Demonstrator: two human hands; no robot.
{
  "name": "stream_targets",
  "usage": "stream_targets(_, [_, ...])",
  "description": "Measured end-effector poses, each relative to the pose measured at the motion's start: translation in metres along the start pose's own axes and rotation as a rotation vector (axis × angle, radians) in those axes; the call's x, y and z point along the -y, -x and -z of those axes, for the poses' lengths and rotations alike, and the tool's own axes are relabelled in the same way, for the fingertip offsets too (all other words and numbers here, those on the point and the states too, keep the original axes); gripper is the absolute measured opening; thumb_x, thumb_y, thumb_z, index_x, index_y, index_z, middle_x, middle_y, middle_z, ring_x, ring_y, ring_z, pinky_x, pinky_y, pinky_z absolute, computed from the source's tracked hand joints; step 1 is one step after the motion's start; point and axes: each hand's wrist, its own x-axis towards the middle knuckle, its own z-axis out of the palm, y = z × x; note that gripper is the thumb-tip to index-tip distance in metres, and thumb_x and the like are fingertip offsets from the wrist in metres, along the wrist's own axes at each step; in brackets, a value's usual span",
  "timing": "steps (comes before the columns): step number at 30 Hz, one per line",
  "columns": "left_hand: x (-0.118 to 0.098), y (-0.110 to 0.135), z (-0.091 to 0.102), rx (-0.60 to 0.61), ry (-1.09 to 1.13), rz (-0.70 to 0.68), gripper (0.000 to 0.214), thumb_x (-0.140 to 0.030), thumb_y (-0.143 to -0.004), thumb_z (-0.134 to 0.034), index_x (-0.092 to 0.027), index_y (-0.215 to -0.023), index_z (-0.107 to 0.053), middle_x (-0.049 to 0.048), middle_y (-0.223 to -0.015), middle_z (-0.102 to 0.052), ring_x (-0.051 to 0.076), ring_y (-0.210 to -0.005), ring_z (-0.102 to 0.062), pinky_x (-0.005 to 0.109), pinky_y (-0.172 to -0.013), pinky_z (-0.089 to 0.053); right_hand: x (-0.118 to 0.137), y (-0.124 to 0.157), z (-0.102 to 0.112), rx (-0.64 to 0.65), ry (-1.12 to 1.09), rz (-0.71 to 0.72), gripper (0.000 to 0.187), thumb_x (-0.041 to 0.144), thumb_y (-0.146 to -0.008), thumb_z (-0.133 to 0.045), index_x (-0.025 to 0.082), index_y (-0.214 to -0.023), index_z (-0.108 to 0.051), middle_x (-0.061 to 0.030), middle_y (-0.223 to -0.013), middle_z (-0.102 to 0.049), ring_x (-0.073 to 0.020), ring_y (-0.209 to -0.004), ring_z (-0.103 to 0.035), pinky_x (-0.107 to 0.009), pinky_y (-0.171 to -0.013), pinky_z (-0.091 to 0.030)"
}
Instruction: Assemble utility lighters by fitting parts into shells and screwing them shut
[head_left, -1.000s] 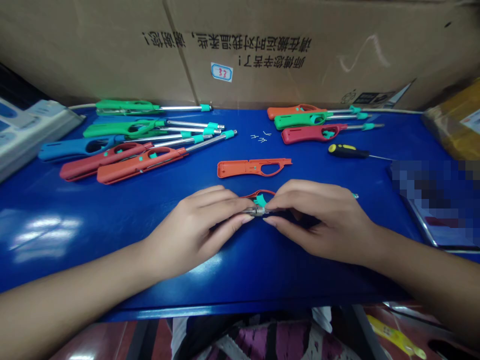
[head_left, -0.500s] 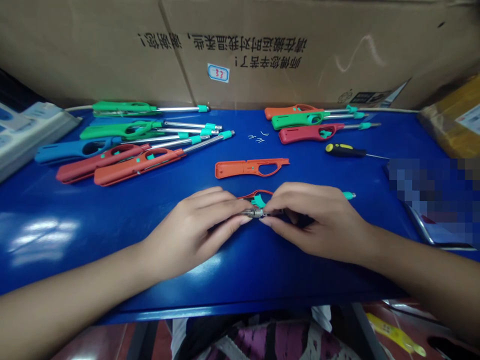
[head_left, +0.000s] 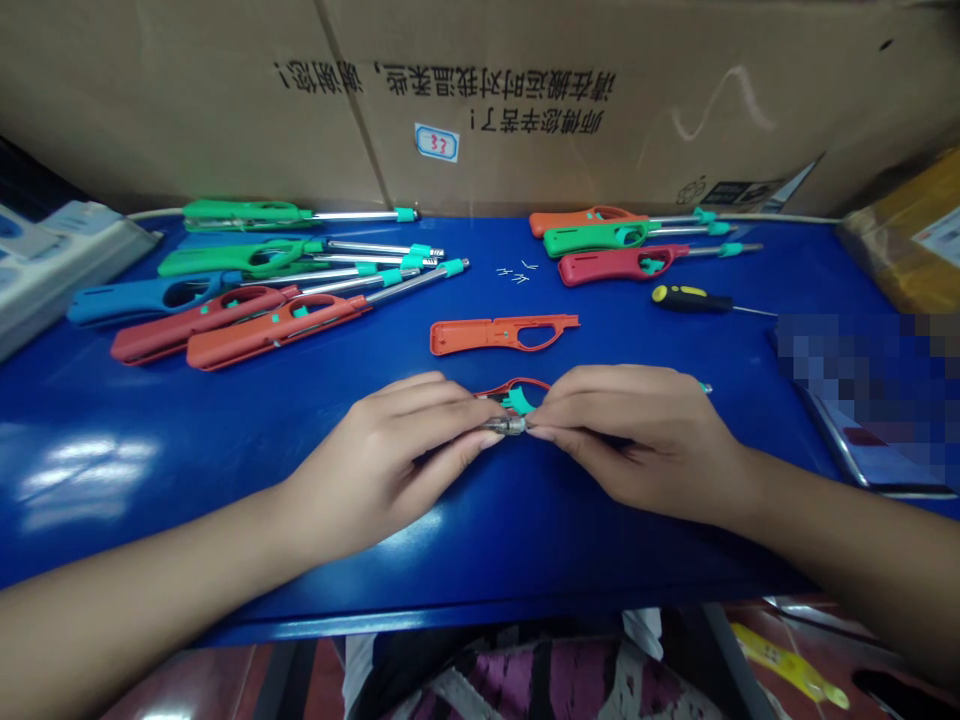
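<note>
My left hand is closed, thumb and forefinger pinching a small metal-and-clear cylindrical part. From the other side the fingertips of my right hand pinch that part's whitish end. Just behind it shows a red-orange lighter shell with a turquoise trigger, mostly covered by my hands. A turquoise tip peeks out past my right knuckles. Farther back an orange shell half lies with its hollow side up.
Several long-nosed lighters lie at the left, with three more at the back right. Small white pieces sit between them. A screwdriver lies at the right. A cardboard box walls the table's back; a power strip stands left.
My right fingertips have shifted slightly right along the small cylindrical part, and my right hand now covers more of the turquoise tip. My left hand stays in place.
</note>
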Motion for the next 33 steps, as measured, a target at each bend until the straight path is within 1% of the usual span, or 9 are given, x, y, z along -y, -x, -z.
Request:
stream_targets(8, [0.0005, 0.0003, -0.0009, 0.007, -0.024, -0.020, 0.021, -0.011, -0.096, -0.064, -0.010, -0.116, -0.070, 0.0091, -0.105, -0.076, 0.016, -0.095, -0.069, 0.027, -0.087, -0.055, -0.0014, 0.0004, -0.0002, 0.018, 0.051, 0.024, 0.016, 0.012, -0.098, -0.057, 0.020, -0.096, -0.071, -0.0030, -0.095, -0.077, -0.0140, -0.088, -0.072, -0.027, -0.077, -0.054])
stream_targets(11, [0.0014, -0.0010, -0.0004, 0.009, -0.049, -0.007, 0.022, -0.012, -0.096, -0.065, -0.011, -0.117, -0.071, 0.0083, -0.106, -0.074, 0.015, -0.095, -0.067, 0.027, -0.088, -0.055, -0.0004, -0.0007, 0.0005, 0.025, 0.068, -0.026, 0.013, 0.016, -0.098, -0.059, 0.020, -0.098, -0.071, -0.0020, -0.095, -0.076, -0.0142, -0.088, -0.072, -0.027, -0.076, -0.053])
stream_targets(14, [0.0010, -0.0022, 0.0011, -0.010, -0.067, 0.004, 0.024, -0.014, -0.096, -0.065, -0.014, -0.120, -0.070, 0.0076, -0.106, -0.074, 0.016, -0.095, -0.068, 0.028, -0.085, -0.056, 0.0001, -0.0013, -0.0003, 0.026, 0.076, -0.101, 0.010, 0.022, -0.095, -0.063, 0.021, -0.102, -0.071, -0.0023, -0.097, -0.075, -0.0148, -0.087, -0.070, -0.027, -0.070, -0.051])
stream_targets(16, [0.0002, -0.0024, 0.0022, -0.022, -0.070, 0.009, 0.024, -0.014, -0.096, -0.065, -0.017, -0.120, -0.070, 0.0068, -0.106, -0.074, 0.017, -0.095, -0.068, 0.029, -0.085, -0.057, -0.0006, -0.0014, -0.0015, 0.035, 0.077, -0.120, 0.011, 0.024, -0.094, -0.065, 0.021, -0.104, -0.071, -0.0025, -0.098, -0.074, -0.0145, -0.085, -0.068, -0.026, -0.067, -0.050])
stream_targets(20, [-0.0008, -0.0024, 0.0028, -0.031, -0.060, 0.027, 0.022, -0.013, -0.095, -0.067, -0.017, -0.116, -0.070, 0.0059, -0.106, -0.075, 0.016, -0.097, -0.068, 0.029, -0.089, -0.057, -0.0028, -0.0010, -0.0031, 0.037, 0.063, -0.104, 0.011, 0.021, -0.096, -0.062, 0.020, -0.103, -0.071, -0.0024, -0.098, -0.074, -0.0138, -0.086, -0.068, -0.026, -0.071, -0.050])
stream_targets(23, [-0.0009, -0.0028, 0.0022, -0.035, -0.048, 0.034, 0.019, -0.014, -0.095, -0.066, -0.018, -0.113, -0.070, 0.0052, -0.105, -0.075, 0.016, -0.097, -0.068, 0.028, -0.087, -0.057, -0.0029, -0.0004, -0.0030, 0.037, 0.047, -0.091, 0.012, 0.021, -0.096, -0.062, 0.021, -0.104, -0.071, -0.0025, -0.098, -0.075, -0.0142, -0.088, -0.068, -0.027, -0.074, -0.051])
stream_targets(25, [-0.0010, -0.0031, 0.0018, -0.037, -0.047, 0.034, 0.017, -0.014, -0.096, -0.066, -0.018, -0.112, -0.070, 0.0048, -0.104, -0.075, 0.015, -0.096, -0.069, 0.028, -0.086, -0.057, -0.0020, -0.0006, -0.0027, 0.030, 0.021, -0.098, 0.011, 0.022, -0.096, -0.063, 0.021, -0.104, -0.071, -0.0027, -0.096, -0.074, -0.0139, -0.084, -0.067, -0.027, -0.072, -0.051])
stream_targets(29, [-0.0013, -0.0026, 0.0016, -0.040, -0.040, 0.035, 0.018, -0.014, -0.095, -0.067, -0.018, -0.112, -0.070, 0.0047, -0.103, -0.075, 0.015, -0.095, -0.068, 0.028, -0.086, -0.057, -0.0002, -0.0025, -0.0025, 0.032, -0.034, -0.120, 0.013, 0.023, -0.098, -0.060, 0.018, -0.098, -0.071, -0.0029, -0.085, -0.072, -0.0135, -0.078, -0.065, -0.026, -0.068, -0.049])
stream_targets(33, [-0.0009, -0.0017, 0.0013, -0.036, -0.020, 0.031, 0.018, -0.012, -0.094, -0.068, -0.018, -0.111, -0.071, 0.0043, -0.104, -0.075, 0.015, -0.096, -0.069, 0.028, -0.088, -0.057, -0.0011, -0.0038, -0.0037, 0.072, -0.060, -0.132, 0.020, 0.022, -0.102, -0.054, 0.016, -0.091, -0.070, -0.0045, -0.086, -0.072, -0.0137, -0.078, -0.064, -0.027, -0.071, -0.049])
